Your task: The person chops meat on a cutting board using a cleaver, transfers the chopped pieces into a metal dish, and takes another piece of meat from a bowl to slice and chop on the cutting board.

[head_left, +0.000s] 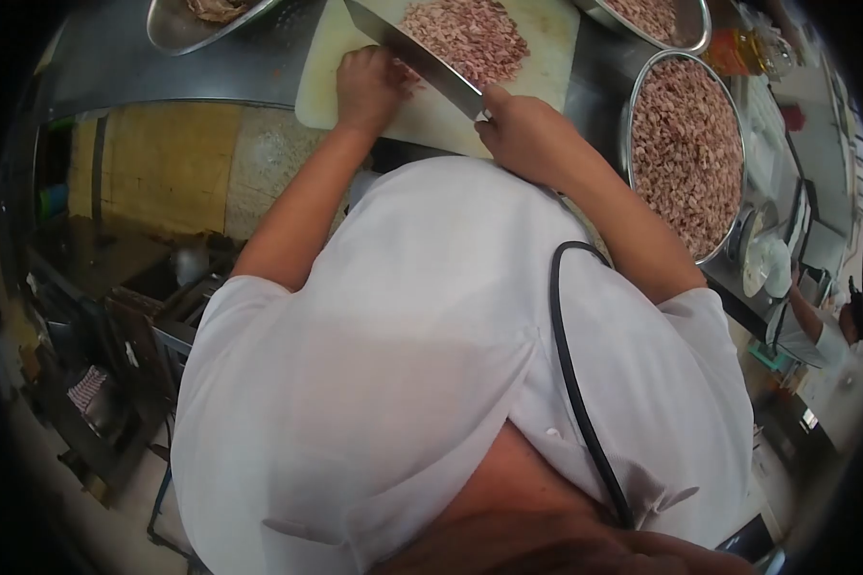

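Observation:
My right hand (525,134) is wrapped round the handle of a cleaver (422,62), whose wide blade slants up and left over a white cutting board (340,53). Left of the blade, my left hand (369,88) is closed with its fingers curled down, against a few bits of reddish meat (409,80) on the board. How much meat lies under those fingers is hidden. Across the blade, a pile of chopped meat (475,43) is spread on the board.
To the right stands a large metal tray (631,144) heaped with chopped meat. Another metal tray (686,38) with meat sits behind it, near a bottle of yellowish liquid (753,53). A metal pan (177,38) stands at the upper left. Another person (815,331) is at far right.

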Available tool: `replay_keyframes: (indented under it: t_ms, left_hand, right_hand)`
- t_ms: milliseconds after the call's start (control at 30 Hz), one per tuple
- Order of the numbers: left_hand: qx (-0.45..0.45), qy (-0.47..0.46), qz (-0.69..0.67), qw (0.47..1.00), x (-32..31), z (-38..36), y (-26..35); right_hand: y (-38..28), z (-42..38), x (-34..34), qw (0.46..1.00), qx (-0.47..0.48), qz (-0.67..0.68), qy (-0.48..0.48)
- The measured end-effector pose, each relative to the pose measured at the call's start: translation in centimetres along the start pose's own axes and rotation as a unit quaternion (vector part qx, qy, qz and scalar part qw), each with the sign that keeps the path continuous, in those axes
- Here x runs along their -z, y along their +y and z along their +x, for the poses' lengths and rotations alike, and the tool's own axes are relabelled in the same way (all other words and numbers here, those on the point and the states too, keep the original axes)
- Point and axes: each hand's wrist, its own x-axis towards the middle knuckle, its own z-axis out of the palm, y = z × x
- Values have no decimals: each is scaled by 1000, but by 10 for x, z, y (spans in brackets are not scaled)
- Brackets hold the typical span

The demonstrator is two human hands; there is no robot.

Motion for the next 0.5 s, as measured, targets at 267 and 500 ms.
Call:
replay_keyframes:
  t_ms: [267,500]
  left_hand:
    - [-5,4,6,1000,-2,-5,-5]
    - [-19,53,3,998,3,-3,-3]
  right_hand:
    - [-8,79,-37,993,70,19,91]
    - [4,33,-13,998,27,20,55]
